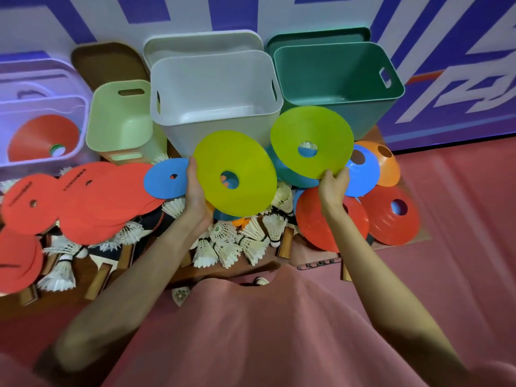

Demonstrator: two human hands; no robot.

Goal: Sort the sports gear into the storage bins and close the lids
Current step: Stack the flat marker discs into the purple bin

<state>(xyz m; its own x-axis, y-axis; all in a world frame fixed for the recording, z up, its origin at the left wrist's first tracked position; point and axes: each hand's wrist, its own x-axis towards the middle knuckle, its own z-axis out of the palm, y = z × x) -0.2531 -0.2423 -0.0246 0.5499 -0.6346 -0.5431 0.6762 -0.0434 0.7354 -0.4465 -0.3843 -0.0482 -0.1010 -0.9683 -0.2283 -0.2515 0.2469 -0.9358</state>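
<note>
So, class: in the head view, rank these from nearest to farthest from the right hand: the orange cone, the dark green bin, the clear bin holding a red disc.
Measured from the right hand:
1. Orange cone, just to its right.
2. Dark green bin, behind it.
3. Clear bin, far left.

Two lime-green disc cones (237, 174) (311, 141) held tilted above a heap of shuttlecocks (240, 241), beside red flat markers (92, 202); white bin (215, 90) and green bin (337, 76) open, lids (201, 43) propped behind.

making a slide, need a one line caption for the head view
Each hand, left hand and right hand, holds a lime disc cone before open, empty white bin.
</note>
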